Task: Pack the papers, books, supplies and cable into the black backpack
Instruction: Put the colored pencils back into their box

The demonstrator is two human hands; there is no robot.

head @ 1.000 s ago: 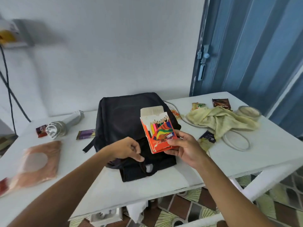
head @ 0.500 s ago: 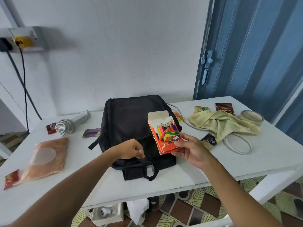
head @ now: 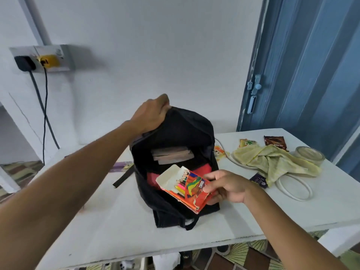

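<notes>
The black backpack (head: pixel 175 152) lies on the white table (head: pixel 109 221) with its main compartment gaping toward the camera. The left hand (head: pixel 151 114) grips the far upper edge of the opening, fingers curled over the fabric, and holds it lifted so the inside shows. Within the bag sits a stack of books or papers (head: pixel 172 154) toward the back, and in front of it something red (head: pixel 202 169) that may be a folder or pouch, though the view is too dim to tell which. The right hand (head: pixel 227 187) pinches an orange box of coloured pencils (head: pixel 187 187) at its right side, thumb on top and fingers beneath; the box is tilted, its flap open and the pencil tips showing, and it hangs just over the near part of the bag's opening. To the right of the backpack a white cable (head: pixel 294 189) lies coiled on the table, partly under a crumpled yellow cloth (head: pixel 272 160). Near the cloth lie a few snack wrappers (head: pixel 275 141) and a clear round container (head: pixel 309 154). On the wall at left, a black plug (head: pixel 24 63) sits in a socket.
</notes>
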